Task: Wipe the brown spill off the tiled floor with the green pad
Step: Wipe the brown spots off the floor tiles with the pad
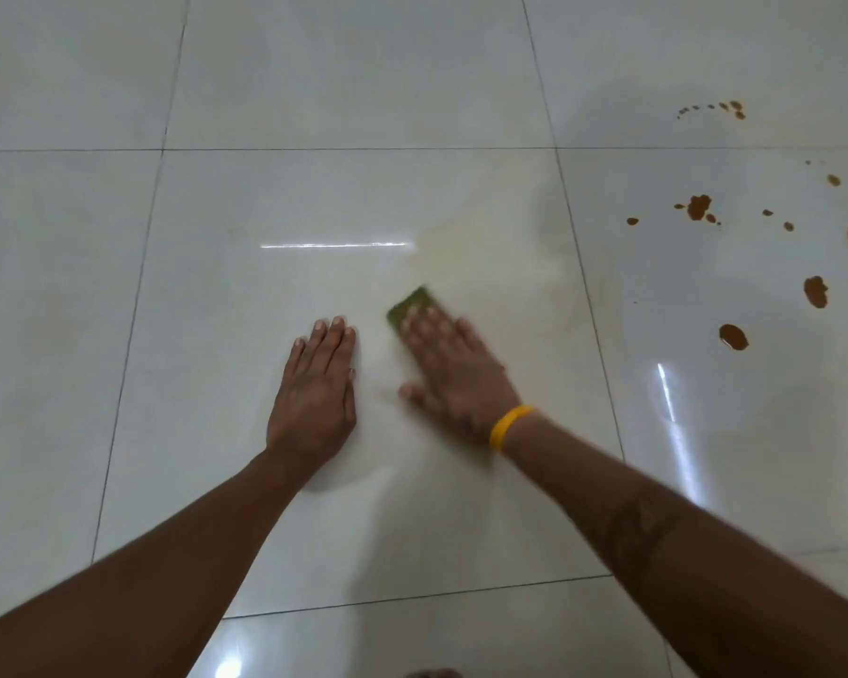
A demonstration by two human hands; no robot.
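Pressing green pad [414, 305] under right hand [454, 369] — left hand [314, 384] flat, brown spill [816, 291] apart

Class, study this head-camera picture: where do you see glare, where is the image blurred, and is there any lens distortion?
In the head view: glare streaks on the glossy tiled floor, with more at the right and bottom edge; motion blur smears the right hand and the green pad, while the left hand and the brown spill look sharp; the tile joints lean outward, suggesting wide-angle distortion.

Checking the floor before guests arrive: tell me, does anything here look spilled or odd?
Yes: brown spill drops dot the tiled floor at right, unwiped, away from the green pad under the right hand.
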